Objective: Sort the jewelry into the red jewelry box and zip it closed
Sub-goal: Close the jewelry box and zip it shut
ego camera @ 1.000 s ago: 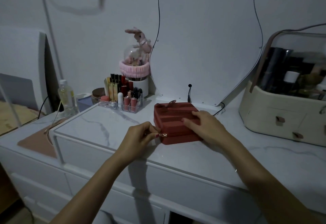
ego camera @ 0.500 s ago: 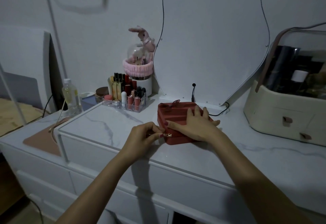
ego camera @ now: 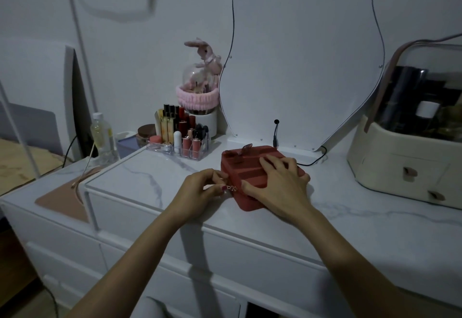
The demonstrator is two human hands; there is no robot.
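the red jewelry box [ego camera: 246,167] sits closed on the white marble-patterned dresser top [ego camera: 155,180], near its front edge and just in front of the wavy-edged mirror [ego camera: 302,55]. the right hand [ego camera: 280,182] lies flat on the lid, fingers straight and spread, pressing down without curling round anything. the left hand [ego camera: 200,190] is at the box's near left corner, thumb and fingers pinching the small gold zipper pull [ego camera: 232,188]. far left of the box stands a clear lipstick organizer [ego camera: 182,140], with a pink plush bunny [ego camera: 206,55] above a domed holder behind it. a cream cosmetics case [ego camera: 405,157] stands at the right.
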